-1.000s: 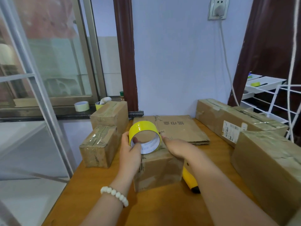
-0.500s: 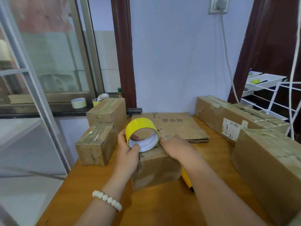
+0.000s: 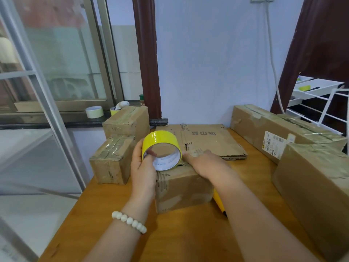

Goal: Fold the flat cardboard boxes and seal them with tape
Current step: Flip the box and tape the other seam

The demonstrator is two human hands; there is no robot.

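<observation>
Head view: tape roll [image 3: 160,141] held at the box [image 3: 181,188].
Left grip [image 3: 143,169] clutches the tape roll; right grip [image 3: 205,164], fingers straight, presses the box.

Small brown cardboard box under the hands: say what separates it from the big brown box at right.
In the head view, a yellow, black-tipped tool lying on the wooden table.
</observation>
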